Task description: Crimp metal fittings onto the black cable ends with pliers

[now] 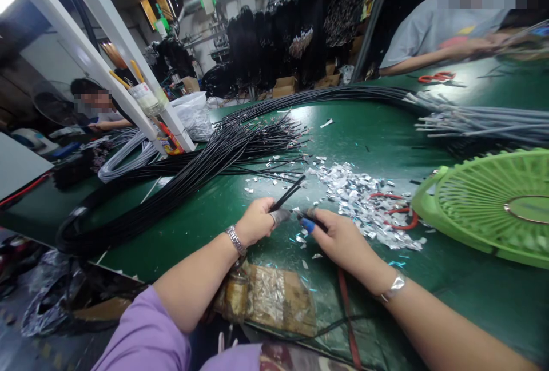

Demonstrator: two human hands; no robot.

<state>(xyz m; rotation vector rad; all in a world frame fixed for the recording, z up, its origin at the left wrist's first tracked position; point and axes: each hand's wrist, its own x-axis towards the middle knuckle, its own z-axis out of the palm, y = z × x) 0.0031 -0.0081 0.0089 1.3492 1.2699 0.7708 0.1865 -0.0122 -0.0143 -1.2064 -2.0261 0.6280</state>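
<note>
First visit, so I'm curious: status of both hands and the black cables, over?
Left hand: gripping black cables. Right hand: pinching unclear dark item. Silver scraps beyond, green fan farther right.

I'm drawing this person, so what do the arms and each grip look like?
The left arm has a purple sleeve and a linked silvery band; the left grip wears a grey finger covering. The right arm has a shiny silvery bracelet; the right grip has a blue thumb tip.
</note>
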